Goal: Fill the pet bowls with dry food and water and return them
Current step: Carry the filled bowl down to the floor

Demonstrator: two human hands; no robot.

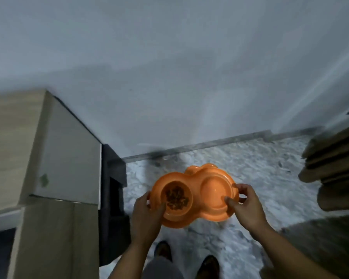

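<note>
The left hand (pixel 147 212) is gripping the left end of an orange double pet bowl (pixel 196 213), its thumb lying over the rim beside the left basin and its fingers curling under the edge. The right hand (pixel 245 206) is gripping the right end, its thumb pressing on the rim of the right basin and its fingers wrapping around the outer edge. Between them the hands are holding the bowl in the air at the lower centre of the frame, above a pale marbled floor (pixel 250 168). Brown dry food (pixel 176 198) is lying in the left basin. The right basin (pixel 215 191) is looking smooth and glossy; whether water is in it cannot be told. Below the bowl, at the bottom edge, two dark shoes (pixel 163 251) are standing on the floor. A light wood cabinet (pixel 18 141) is filling the left side of the frame, with a dark unit (pixel 113 178) just beside it. A plain grey wall (pixel 189 77) is taking up the upper half, and brownish fabric (pixel 334 168) is hanging at the right edge.
</note>
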